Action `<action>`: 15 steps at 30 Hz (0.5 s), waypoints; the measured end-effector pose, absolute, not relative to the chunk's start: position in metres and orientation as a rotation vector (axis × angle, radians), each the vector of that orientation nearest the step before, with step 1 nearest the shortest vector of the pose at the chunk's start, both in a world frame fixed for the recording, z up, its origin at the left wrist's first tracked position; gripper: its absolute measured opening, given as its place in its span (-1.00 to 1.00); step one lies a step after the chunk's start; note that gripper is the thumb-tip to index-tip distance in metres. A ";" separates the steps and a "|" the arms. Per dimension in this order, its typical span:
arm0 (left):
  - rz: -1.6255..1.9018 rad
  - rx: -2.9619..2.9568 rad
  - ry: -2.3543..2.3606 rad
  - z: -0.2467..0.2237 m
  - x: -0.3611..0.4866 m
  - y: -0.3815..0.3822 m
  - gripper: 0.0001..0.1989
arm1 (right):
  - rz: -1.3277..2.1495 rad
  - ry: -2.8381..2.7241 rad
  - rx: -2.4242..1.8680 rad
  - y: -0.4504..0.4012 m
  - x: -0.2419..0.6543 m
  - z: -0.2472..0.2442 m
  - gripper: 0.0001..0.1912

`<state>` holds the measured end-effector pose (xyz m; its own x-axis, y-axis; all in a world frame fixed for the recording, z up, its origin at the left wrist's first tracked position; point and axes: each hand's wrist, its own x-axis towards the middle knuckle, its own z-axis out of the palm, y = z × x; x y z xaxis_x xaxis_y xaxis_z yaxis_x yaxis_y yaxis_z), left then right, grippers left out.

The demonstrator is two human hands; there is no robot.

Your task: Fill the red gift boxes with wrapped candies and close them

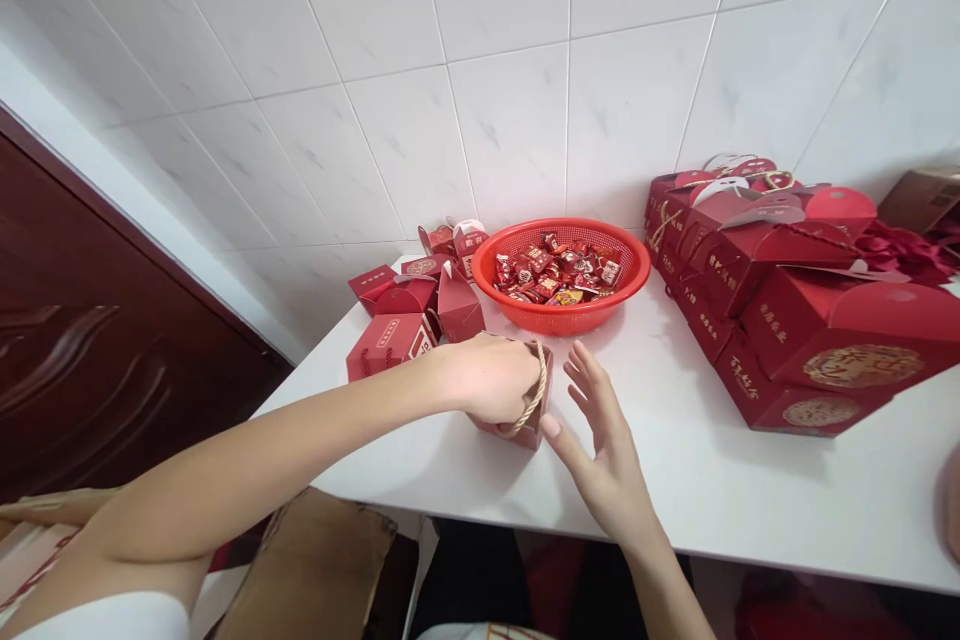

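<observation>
A small red gift box (517, 433) stands near the front of the white table (637, 490), with a beige rope handle (538, 390) at its right side. My left hand (495, 378) reaches over the box and dips into its top, knuckles up; its fingertips are hidden there, so what they hold does not show. Just right of the box, my right hand (604, 450) holds nothing, fingers apart and thumb close to the box wall. Behind the box sits a red plastic basket (559, 318) with many wrapped candies (547, 270) in it.
Several red gift boxes (386, 340) cluster left of the basket. On the right, closed red boxes (772, 320) are stacked two high. A tiled wall (510, 120) rises behind the table. Below the left front edge are cardboard flaps (315, 560); a dark red door (112, 360) is farther left.
</observation>
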<state>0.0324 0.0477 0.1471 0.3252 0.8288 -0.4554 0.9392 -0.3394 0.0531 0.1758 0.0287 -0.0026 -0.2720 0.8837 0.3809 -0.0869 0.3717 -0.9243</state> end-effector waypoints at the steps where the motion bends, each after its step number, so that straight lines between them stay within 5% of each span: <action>1: -0.522 2.319 1.545 0.150 0.034 0.048 -0.92 | 1.087 -1.545 -0.716 0.029 0.177 -0.001 -0.26; 15: 0.267 2.311 1.326 0.137 0.012 0.047 -0.83 | 0.695 -1.729 -0.762 0.031 0.187 0.019 -0.36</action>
